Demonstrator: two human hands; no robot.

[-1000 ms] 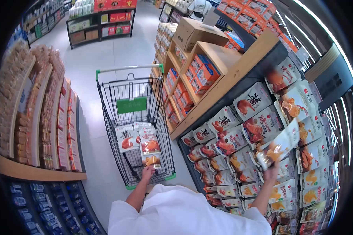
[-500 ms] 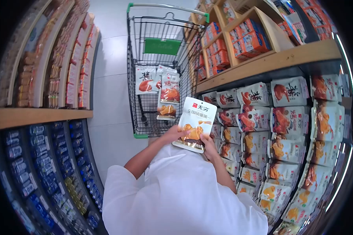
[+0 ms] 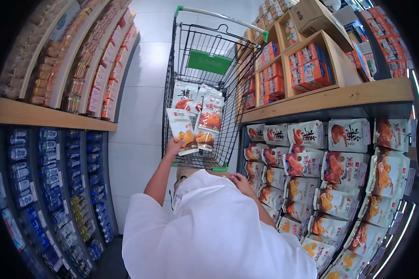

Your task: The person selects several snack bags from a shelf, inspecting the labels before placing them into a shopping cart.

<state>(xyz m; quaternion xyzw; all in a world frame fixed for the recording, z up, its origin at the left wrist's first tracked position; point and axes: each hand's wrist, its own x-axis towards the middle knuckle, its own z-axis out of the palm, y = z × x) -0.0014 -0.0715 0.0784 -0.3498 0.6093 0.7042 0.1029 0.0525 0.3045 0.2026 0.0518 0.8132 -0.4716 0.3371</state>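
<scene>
The left hand (image 3: 173, 147) holds a white snack pouch (image 3: 182, 131) by its lower edge, its grip pinching the packet and holding it upright over the near end of the shopping cart (image 3: 181, 56). The pouch shows an orange food picture on its front and sits just above the cart's rim, beside the other pouches (image 3: 205, 111) already lying inside the wire basket, some with red prints, one with an orange print touching or nearly touching the held one. The right hand (image 3: 240, 179) rests low against the white shirt (image 3: 209, 228), holding nothing; its fingers look loosely curled, though whether they are spread or pressed together I cannot tell. To the right, shelves of similar pouches (image 3: 321, 162) stand in rows under a wooden shelf (image 3: 330, 97) carrying orange boxes (image 3: 307, 69). To the left, blue cans (image 3: 56, 176) fill the lower racks.
</scene>
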